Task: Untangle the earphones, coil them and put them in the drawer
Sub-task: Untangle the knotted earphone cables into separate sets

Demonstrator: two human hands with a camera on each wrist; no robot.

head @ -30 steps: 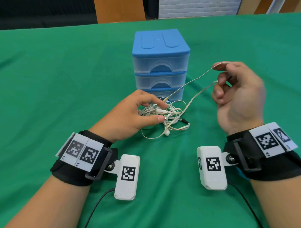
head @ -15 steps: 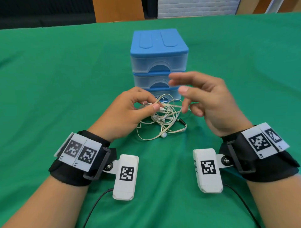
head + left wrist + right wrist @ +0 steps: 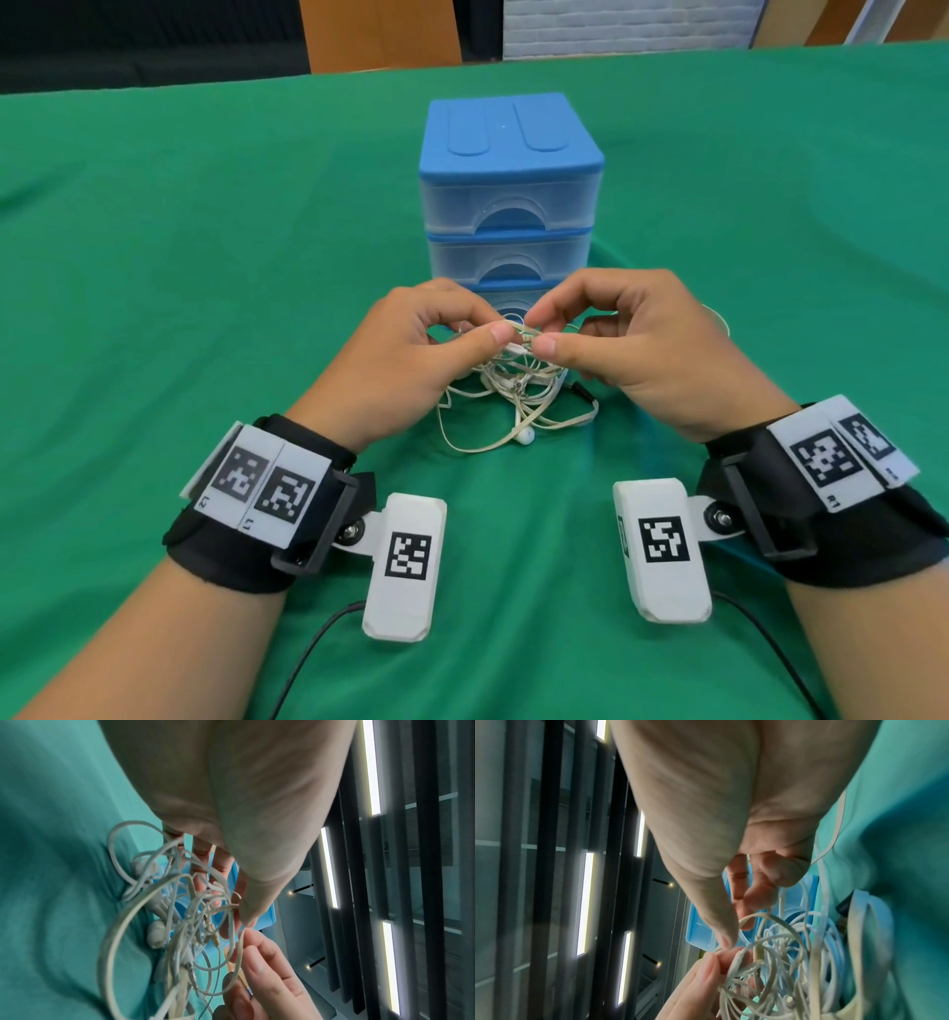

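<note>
A tangle of white earphones lies on the green cloth in front of a small blue drawer unit, its three drawers closed. My left hand pinches strands at the top of the tangle between thumb and fingers. Facing it, my right hand pinches the same knot, fingertips almost touching the left's. An earbud and a dark plug hang out below. The left wrist view shows loops of earphones under my left hand. In the right wrist view, the earphones bunch beneath my right hand.
The green tablecloth spreads wide on both sides of the drawer unit. Black cables trail from the wrist cameras toward me. A wooden panel and dark wall stand beyond the table's far edge.
My right hand dropped from holding a raised strand out to the right and came in to the tangle, now pinching it beside the left hand. The left hand lifted the knot slightly.
</note>
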